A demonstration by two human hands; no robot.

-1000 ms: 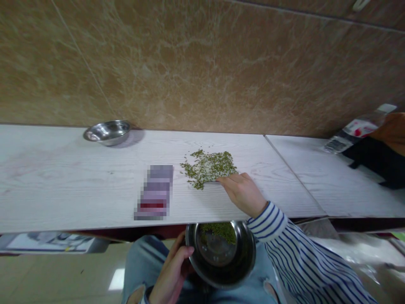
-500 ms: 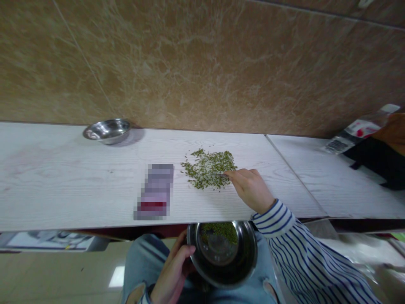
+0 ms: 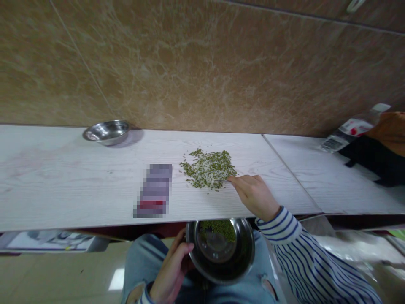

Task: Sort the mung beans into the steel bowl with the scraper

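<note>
My left hand [image 3: 172, 266] is closed on the left rim of a steel bowl [image 3: 218, 274], its thumb over the edge. The bowl is tilted at my lap, against the table's front edge, with small green beans [image 3: 225, 231] gathered on its far side. On the white table lies a loose spread of green beans mixed with white grains [image 3: 209, 168]. My right hand [image 3: 253, 195] pinches a thin metal utensil [image 3: 222, 180], whose end lies at the near right edge of the spread. The utensil's exact kind is too small to tell.
A smaller steel bowl [image 3: 106, 133] stands at the back left by the marbled wall [image 3: 190, 63]. Left of the spread lies a blurred-out flat rectangle [image 3: 154, 188]. At the right, a clear bottle [image 3: 352, 128] lies against a black and brown item [image 3: 370, 154].
My right hand has drawn the utensil slightly toward me and to the right, to the spread's near edge. My left hand still grips the bowl.
</note>
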